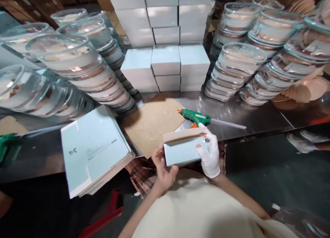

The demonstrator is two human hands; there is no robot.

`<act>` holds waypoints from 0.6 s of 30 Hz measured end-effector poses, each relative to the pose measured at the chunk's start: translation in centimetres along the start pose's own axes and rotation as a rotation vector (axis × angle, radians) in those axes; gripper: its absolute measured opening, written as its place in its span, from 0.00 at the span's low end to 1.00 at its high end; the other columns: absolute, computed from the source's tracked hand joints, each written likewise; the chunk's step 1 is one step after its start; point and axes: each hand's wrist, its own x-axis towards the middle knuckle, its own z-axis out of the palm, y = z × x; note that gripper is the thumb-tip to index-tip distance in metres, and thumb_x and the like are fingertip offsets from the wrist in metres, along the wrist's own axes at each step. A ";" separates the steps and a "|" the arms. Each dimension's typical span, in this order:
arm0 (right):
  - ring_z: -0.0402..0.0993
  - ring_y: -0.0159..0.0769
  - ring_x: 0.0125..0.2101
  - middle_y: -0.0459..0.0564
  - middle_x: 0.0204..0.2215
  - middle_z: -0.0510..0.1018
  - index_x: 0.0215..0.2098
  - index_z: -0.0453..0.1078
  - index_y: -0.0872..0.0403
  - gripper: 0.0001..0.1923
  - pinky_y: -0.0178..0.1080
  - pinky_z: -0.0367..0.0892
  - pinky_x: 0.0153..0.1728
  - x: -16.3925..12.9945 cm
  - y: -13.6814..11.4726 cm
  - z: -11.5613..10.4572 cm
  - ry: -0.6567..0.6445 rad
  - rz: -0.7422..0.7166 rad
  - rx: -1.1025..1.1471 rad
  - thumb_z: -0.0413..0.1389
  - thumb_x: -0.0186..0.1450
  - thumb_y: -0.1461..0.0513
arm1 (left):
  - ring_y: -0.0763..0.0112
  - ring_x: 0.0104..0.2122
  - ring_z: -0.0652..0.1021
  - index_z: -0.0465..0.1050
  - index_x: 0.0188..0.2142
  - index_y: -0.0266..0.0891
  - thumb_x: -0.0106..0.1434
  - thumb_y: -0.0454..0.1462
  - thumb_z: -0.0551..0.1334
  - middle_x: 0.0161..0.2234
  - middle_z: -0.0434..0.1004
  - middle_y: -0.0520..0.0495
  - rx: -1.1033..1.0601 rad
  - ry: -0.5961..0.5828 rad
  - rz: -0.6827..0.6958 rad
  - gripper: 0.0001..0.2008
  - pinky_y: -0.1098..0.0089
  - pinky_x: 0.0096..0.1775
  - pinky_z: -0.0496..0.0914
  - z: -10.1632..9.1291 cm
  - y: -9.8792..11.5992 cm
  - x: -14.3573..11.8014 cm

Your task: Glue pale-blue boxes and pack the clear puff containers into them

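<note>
— Well, what have the hands got between them?

— A small pale-blue folded cardboard box [183, 149], held in the air just over the near edge of the shiny steel worktable [252, 116]. The bare left hand [162, 167] cups its lower left corner, thumb up the side; the right hand in a white cotton glove [210, 154] clamps the right end, thumb on the front face and fingers wrapped over the top flap.

— How would you expect it to handle?

— Light, I'd judge, and only as stiff as thin card is: the walls would dent under a hard squeeze. The printed face looks smooth, so gripping at the corners and folded edges, as both hands do, seems the safest hold.

— And around it?

— Just beyond lies a green hot-glue gun with an orange trigger [196, 117], a clear glue stick jutting from its back, resting partly on a brown cardboard sheet flecked with glue crumbs [152, 124]. To the left a pile of flat, unfolded pale-blue box blanks [92, 150] overhangs the table edge.

— Containers?

— Leaning stacks of round clear glass bowls [77, 64] on the left and more of them [239, 64] on the right, nested with what looks like paper between them; I cannot tell whether anything else is inside. At the back stand closed white and pale-blue boxes [165, 59], stacked in rows, contents hidden.
</note>
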 end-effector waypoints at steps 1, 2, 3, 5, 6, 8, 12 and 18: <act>0.75 0.46 0.61 0.57 0.66 0.72 0.59 0.64 0.48 0.25 0.48 0.71 0.61 0.2 0.0 -0.1 0.013 0.012 0.052 0.62 0.68 0.51 | 0.51 0.63 0.74 0.65 0.62 0.48 0.65 0.58 0.66 0.59 0.74 0.38 0.034 -0.044 0.084 0.32 0.49 0.62 0.69 -0.3 0.1 0.3; 0.76 0.45 0.60 0.57 0.66 0.72 0.58 0.63 0.47 0.25 0.46 0.73 0.59 0.5 0.1 -0.4 0.005 0.027 0.089 0.63 0.67 0.52 | 0.53 0.59 0.77 0.68 0.60 0.48 0.64 0.55 0.69 0.57 0.76 0.38 0.077 -0.095 0.155 0.30 0.52 0.59 0.72 -0.7 0.2 0.7; 0.78 0.44 0.57 0.58 0.64 0.74 0.58 0.62 0.47 0.25 0.45 0.74 0.56 0.9 0.2 -0.8 -0.017 0.055 0.089 0.63 0.67 0.52 | 0.54 0.56 0.79 0.71 0.57 0.47 0.64 0.53 0.71 0.56 0.77 0.39 0.128 -0.141 0.204 0.27 0.56 0.56 0.74 -1.2 0.3 1.0; 0.81 0.43 0.49 0.58 0.56 0.80 0.55 0.65 0.49 0.22 0.43 0.76 0.49 2.5 0.4 -2.0 -0.082 0.137 -0.074 0.58 0.69 0.48 | 0.56 0.51 0.81 0.77 0.50 0.44 0.64 0.50 0.72 0.51 0.80 0.41 0.223 -0.163 0.227 0.20 0.60 0.50 0.76 -2.3 0.3 1.6; 0.82 0.43 0.45 0.58 0.51 0.82 0.53 0.68 0.51 0.21 0.43 0.75 0.48 3.6 0.6 -2.7 -0.100 0.185 -0.230 0.55 0.70 0.46 | 0.56 0.50 0.82 0.79 0.47 0.43 0.64 0.50 0.72 0.49 0.81 0.41 0.251 -0.132 0.207 0.18 0.61 0.49 0.76 -2.8 0.3 1.8; 0.82 0.48 0.43 0.59 0.42 0.83 0.46 0.72 0.53 0.23 0.47 0.74 0.48 6.1 1.0 -3.5 -0.138 0.312 -0.595 0.54 0.70 0.43 | 0.54 0.50 0.81 0.79 0.46 0.42 0.64 0.51 0.71 0.46 0.82 0.41 0.274 -0.039 0.151 0.18 0.59 0.50 0.76 -3.6 0.0 2.1; 0.81 0.60 0.48 0.62 0.37 0.84 0.33 0.73 0.54 0.17 0.48 0.71 0.49 10.5 1.8 -3.4 -0.226 0.574 -0.814 0.70 0.52 0.54 | 0.53 0.54 0.79 0.79 0.47 0.44 0.64 0.50 0.71 0.45 0.82 0.43 0.256 0.022 0.128 0.17 0.57 0.57 0.71 -3.5 -0.6 2.3; 0.76 0.40 0.23 0.50 0.19 0.77 0.25 0.67 0.52 0.13 0.37 0.68 0.24 10.9 1.2 -3.4 -0.204 0.617 -0.459 0.61 0.55 0.52 | 0.58 0.52 0.79 0.77 0.49 0.44 0.68 0.48 0.69 0.46 0.80 0.45 0.185 0.079 0.116 0.15 0.62 0.54 0.71 -2.0 -0.5 3.0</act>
